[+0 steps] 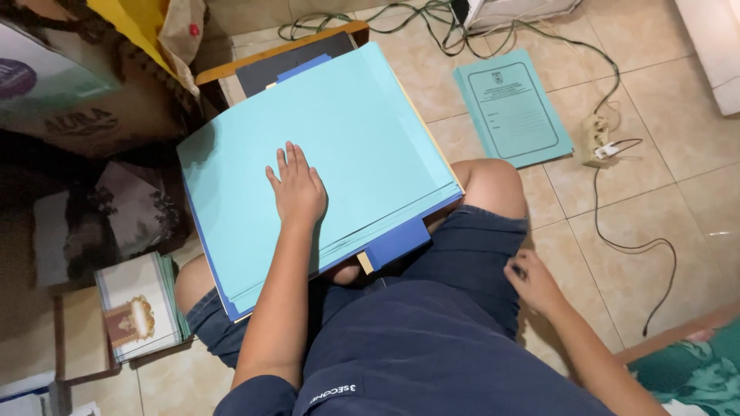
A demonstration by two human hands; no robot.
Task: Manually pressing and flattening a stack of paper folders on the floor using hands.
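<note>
Dark blue shirt cloth [432, 362] fills the near edge of the view at six o'clock, and from it both bare arms reach out over crossed legs in denim shorts [470, 254]. Left hand [297, 192] lies flat and open, fingers together, palm pressing down on a stack of light blue folders [362, 123] that rests across the person's lap and runs up toward twelve o'clock; it grips nothing, it only weighs the pile down. Darker blue and yellow edges peek out along the stack's lower side, so the sheets look roughly squared but not fully even. Right hand [532, 281] sits at about four o'clock, loosely curled against the shorts, well apart from the folders; I cannot tell whether it pinches anything. One more teal folder [512, 108] lies alone on the tiled floor [663, 192] at two o'clock, beside a power strip [596, 139] and its cable, not yet gathered in with the rest. A small pile of printed booklets [139, 308] waits at eight o'clock, untouched.
</note>
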